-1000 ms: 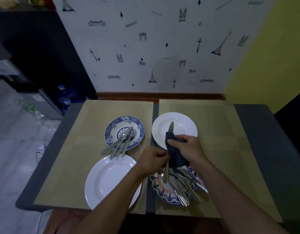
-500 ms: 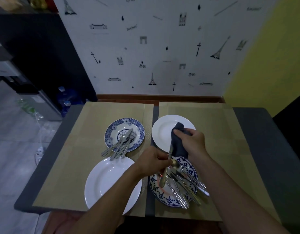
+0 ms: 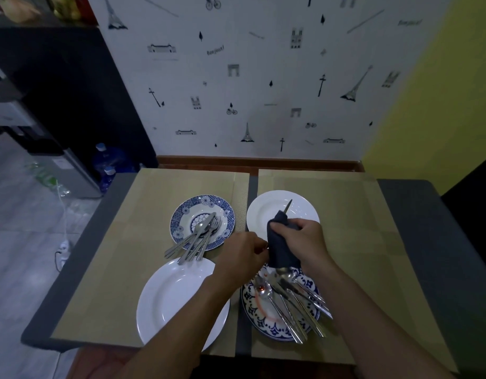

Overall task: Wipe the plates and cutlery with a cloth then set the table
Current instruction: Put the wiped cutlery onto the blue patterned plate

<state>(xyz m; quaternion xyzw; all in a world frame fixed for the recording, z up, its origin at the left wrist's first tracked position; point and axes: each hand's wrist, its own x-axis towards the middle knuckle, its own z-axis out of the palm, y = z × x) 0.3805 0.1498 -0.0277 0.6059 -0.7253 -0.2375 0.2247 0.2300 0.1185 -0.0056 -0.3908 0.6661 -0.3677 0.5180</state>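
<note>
The person's right hand (image 3: 303,237) is clenched round a dark cloth (image 3: 280,251), its fingers (image 3: 284,227) wrapped over the top of the bundle. The cloth is bunched about a knife (image 3: 288,205), and only the pointed tip pokes out, above the near part of the far white plate (image 3: 263,212). The left hand (image 3: 241,258) sits just left of the cloth, on the near left side of that plate. Its fingers are curled in against the cloth's edge, but I cannot tell whether they are pinching the knife's handle, because the cloth and the knuckles cover it. Nearer the person than the far white plate, partly under the hanging cloth, lies a blue-patterned plate (image 3: 252,313) carrying a loose heap of cutlery (image 3: 293,305). The heap is spoons and long handles fanned toward the near right. Left of the far white plate is a second blue-rimmed plate (image 3: 181,218) holding forks and spoons (image 3: 198,239). Their handles overhang its near rim and reach the edge of a large white plate (image 3: 165,305), which lies near and left of the far white one under the left forearm. All four plates rest on tan placemats (image 3: 359,228) spread over a grey bench (image 3: 428,228). Beyond the far white plate the wall (image 3: 263,77) is papered with small tower and bicycle drawings.
</note>
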